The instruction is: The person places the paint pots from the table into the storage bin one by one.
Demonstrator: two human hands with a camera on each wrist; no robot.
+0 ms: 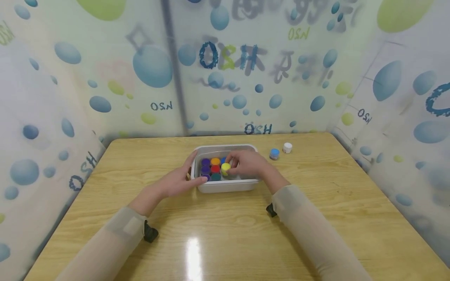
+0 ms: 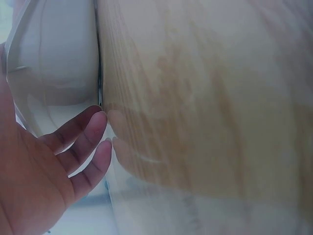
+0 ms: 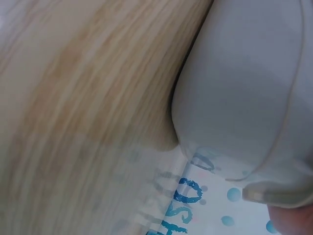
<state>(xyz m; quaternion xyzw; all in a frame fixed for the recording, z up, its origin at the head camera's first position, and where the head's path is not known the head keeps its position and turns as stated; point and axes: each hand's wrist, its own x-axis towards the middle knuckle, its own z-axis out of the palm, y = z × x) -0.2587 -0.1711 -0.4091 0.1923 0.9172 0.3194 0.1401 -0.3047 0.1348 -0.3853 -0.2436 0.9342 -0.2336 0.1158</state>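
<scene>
A light grey plastic tub (image 1: 227,188) stands on the table, with several small jars in it under purple, orange, red, blue and dark green lids. My left hand (image 1: 174,180) rests against the tub's left end, thumb stretched over the front rim. In the left wrist view, its relaxed fingers (image 2: 93,169) lie beside the tub wall, tips at the tabletop. My right hand (image 1: 249,163) reaches over the right side and pinches a yellow-lidded jar (image 1: 225,168) inside the tub. The right wrist view shows mostly the tub's outer wall (image 3: 239,88); the jar is hidden there.
Right of the tub, a blue-lidded jar (image 1: 274,153) and a white-lidded jar (image 1: 287,148) stand near the back of the wooden table (image 1: 225,230). A patterned wall covering (image 1: 225,97) rises behind the table and on both sides.
</scene>
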